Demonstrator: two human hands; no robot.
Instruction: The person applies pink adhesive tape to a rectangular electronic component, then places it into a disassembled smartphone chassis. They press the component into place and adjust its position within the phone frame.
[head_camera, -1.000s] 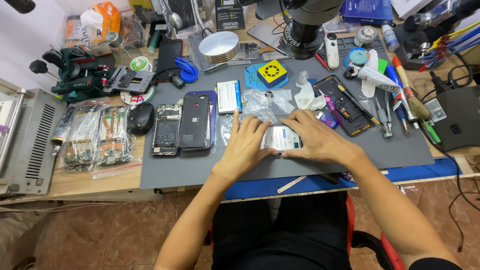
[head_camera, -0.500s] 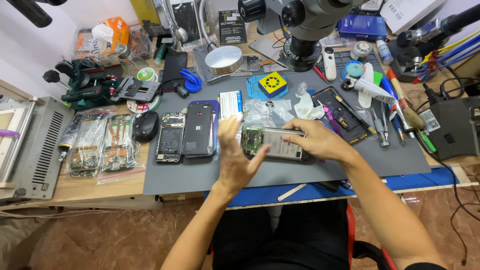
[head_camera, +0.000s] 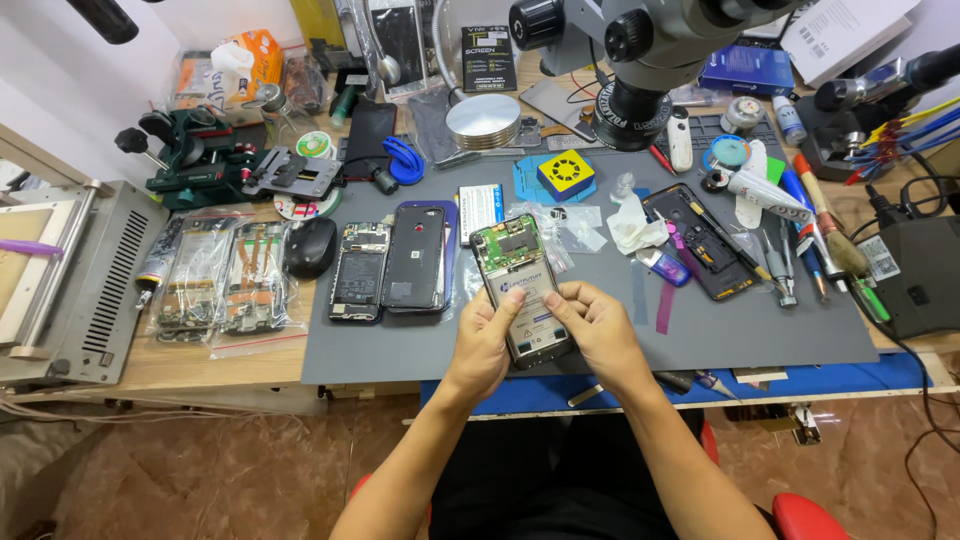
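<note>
Opened phone (head_camera: 523, 291), back cover off w/ board & battery exposed, sits over the grey mat (head_camera: 400, 350) pinched btwn your left hand (head_camera: 484, 345) and right hand (head_camera: 600, 335), fingers curled on its long edges: likely light, rigid, fragile inside, so grip frame edges only.

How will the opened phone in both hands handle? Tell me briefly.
The opened phone is probably stiff, since it stays flat held only at its lower end. Its exposed board looks fragile. The left hand and right hand grip its edges, suggesting care.
</note>
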